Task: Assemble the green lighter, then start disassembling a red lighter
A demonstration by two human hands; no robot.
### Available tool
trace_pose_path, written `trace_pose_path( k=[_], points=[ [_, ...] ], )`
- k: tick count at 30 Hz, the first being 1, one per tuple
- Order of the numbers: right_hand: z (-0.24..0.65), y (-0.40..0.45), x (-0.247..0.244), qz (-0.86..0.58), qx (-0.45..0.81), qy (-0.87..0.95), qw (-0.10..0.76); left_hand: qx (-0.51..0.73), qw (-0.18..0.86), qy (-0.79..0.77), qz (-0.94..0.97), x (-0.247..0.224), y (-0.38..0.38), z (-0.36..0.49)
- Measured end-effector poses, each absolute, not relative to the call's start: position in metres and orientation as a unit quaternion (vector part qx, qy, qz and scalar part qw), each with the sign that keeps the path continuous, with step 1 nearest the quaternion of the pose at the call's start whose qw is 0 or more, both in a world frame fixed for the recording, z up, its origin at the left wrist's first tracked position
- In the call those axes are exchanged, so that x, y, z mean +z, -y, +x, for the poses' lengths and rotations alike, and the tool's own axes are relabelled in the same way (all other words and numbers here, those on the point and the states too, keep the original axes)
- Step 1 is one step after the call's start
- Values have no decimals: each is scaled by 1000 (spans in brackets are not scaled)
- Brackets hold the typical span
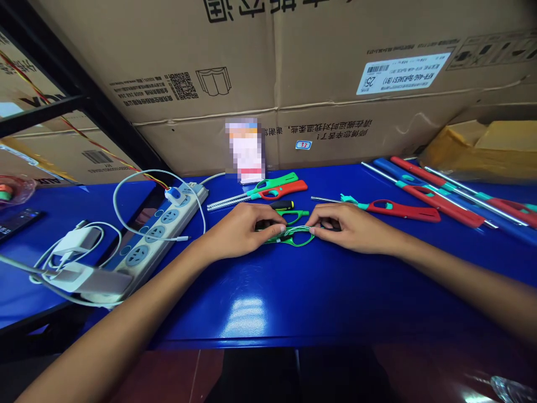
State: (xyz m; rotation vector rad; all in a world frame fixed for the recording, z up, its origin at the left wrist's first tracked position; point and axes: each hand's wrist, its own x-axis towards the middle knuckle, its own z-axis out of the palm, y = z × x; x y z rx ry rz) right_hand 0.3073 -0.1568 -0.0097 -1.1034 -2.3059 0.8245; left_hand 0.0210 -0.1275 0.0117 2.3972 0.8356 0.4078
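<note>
Thin pale wires (297, 228) stretch between my two hands, above an opened green lighter shell (302, 240) at the middle of the blue table. My left hand (251, 229) is closed, its thumb and fingers pinching the wires' left end. At the right end my right hand (346, 226) pinches them with thumb and index finger. Another green shell part (298, 215) lies just behind the wires. Behind my left hand are a screwdriver (286, 205) with a black and yellow handle, a red lighter (285, 189) and a green lighter (279, 180).
A power strip (168, 226) with cables and white chargers (78, 240) is at left. One red lighter (403, 210) lies behind my right hand, several more red and blue ones farther right. Large cardboard boxes (310, 67) stand at the back, with a phone (246, 150) against them.
</note>
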Motion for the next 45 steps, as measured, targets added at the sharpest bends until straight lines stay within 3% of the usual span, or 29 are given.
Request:
trace_pose_path(
  k=[11, 23, 45],
  points=[
    [308, 156, -11, -408, 306, 829, 230, 121, 223, -307, 917, 14, 128, 16],
    [309, 156, -13, -399, 290, 833, 251, 162, 379, -370, 833, 15, 131, 23],
    [310, 156, -14, -399, 265, 841, 252, 139, 358, -346, 856, 15, 129, 19]
  ],
)
